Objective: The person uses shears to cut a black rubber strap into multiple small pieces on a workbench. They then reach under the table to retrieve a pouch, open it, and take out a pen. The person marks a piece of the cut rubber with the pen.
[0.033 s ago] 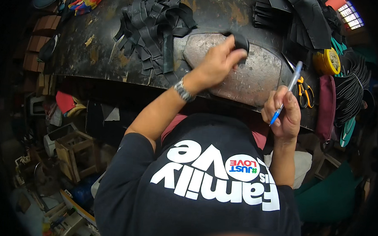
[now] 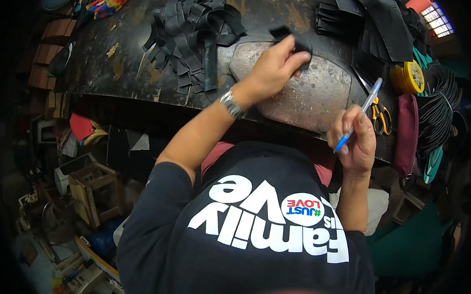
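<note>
We work at a dark table with a worn gray slab set in front of us, likely as a firm surface for marking pieces. A heap of black strips lies just left of the slab, within easy reach. Orange-handled scissors rest near the right edge. Our left hand is closed around a small black piece, lifting it above the slab's top edge. Our right hand grips a blue pen, fingers curled tight, tip pointing down toward us.

Dark worn workbench, black strips, grey slab, orange-handled scissors, yellow tape roll
</note>
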Available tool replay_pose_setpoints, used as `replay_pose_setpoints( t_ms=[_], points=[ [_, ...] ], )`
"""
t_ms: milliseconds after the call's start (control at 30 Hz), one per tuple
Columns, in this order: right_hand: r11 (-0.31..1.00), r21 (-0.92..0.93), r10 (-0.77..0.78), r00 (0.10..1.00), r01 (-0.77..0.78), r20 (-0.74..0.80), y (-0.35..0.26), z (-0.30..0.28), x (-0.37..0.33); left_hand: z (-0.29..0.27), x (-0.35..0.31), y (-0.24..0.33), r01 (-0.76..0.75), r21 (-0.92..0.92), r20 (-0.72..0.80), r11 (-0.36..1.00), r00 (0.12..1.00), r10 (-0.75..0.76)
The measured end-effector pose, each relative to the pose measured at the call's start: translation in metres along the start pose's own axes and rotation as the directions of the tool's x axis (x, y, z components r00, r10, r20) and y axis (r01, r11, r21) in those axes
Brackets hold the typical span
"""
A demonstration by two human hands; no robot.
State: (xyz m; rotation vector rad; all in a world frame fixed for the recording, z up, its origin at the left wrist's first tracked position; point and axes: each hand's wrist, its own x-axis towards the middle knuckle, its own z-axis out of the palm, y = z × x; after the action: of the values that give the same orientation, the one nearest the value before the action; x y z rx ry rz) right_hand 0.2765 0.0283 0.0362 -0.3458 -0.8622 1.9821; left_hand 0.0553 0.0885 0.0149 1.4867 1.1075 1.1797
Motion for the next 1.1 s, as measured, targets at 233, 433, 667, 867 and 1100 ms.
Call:
replay_pose_setpoints(
  t_ms=[233, 433, 667, 867, 1100],
  points=[
    [0.79, -0.607, -0.088, 0.964, -0.085, -0.25, 0.014, 0.003, 0.009, -0.037, 0.04, -0.016, -0.213, 0.744, -0.005, 0.633, 0.946, 0.324],
    [0.782, -0.608, -0.048, 0.958, -0.14, -0.284, 0.016, -0.002, -0.005, -0.14, -0.025, -0.015, 0.286, 0.946, -0.325, 0.154, 0.847, 0.42],
    [0.792, -0.577, 0.051, 0.963, -0.2, -0.264, 0.029, 0.016, 0.033, -0.119, -0.036, 0.012, -0.239, 0.842, -0.066, 0.483, 0.844, 0.532],
    [0.886, -0.403, 0.138, 0.959, -0.231, -0.246, 0.033, 0.008, 0.051, -0.043, -0.037, 0.025, -0.652, 0.534, 0.265, 0.538, 0.734, 0.626],
    [0.902, -0.215, 0.301, 0.903, -0.374, -0.307, 0.03, -0.001, 0.038, -0.026, -0.046, 0.006, -0.566, 0.538, 0.151, 0.625, 0.794, 0.589]
  ],
)
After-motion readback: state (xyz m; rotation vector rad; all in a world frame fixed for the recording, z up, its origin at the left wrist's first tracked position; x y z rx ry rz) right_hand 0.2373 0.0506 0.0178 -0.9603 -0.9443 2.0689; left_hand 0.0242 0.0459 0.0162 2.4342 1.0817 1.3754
